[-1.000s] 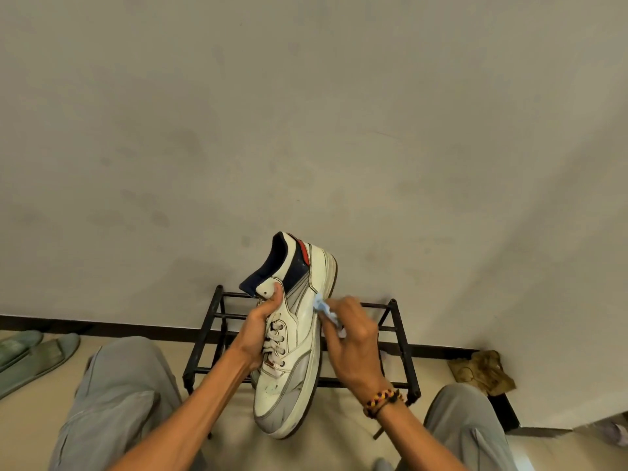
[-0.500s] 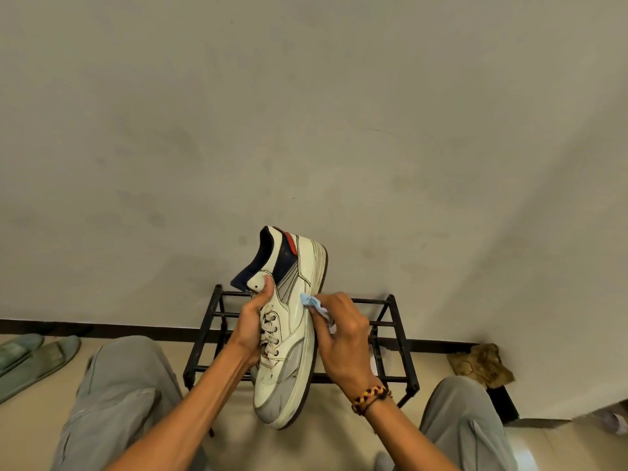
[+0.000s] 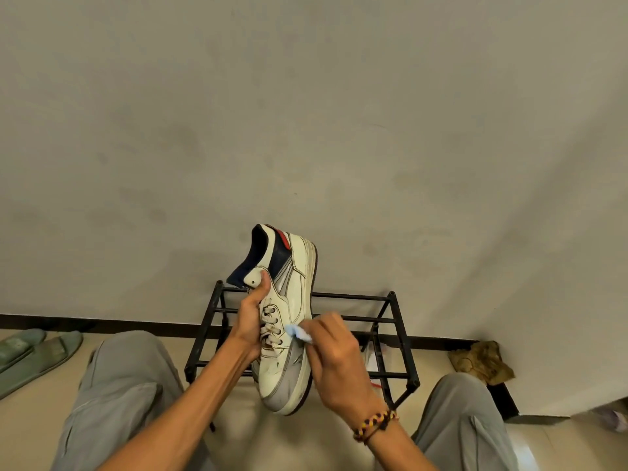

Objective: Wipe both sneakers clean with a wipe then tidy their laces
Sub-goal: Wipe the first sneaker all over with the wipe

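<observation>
Left hand [image 3: 249, 326] gripping sneaker [image 3: 289, 321] by the laces, toe down, in front of black rack [image 3: 394, 329]; right hand [image 3: 334, 358] pinching blue wipe [image 3: 299, 333] w/ fingertips against sneaker's side

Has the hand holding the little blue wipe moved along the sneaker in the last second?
Yes. The right hand with the pale blue wipe has slid down the white sneaker toward the toe, from the black metal rack's top rail to a lower one.
</observation>
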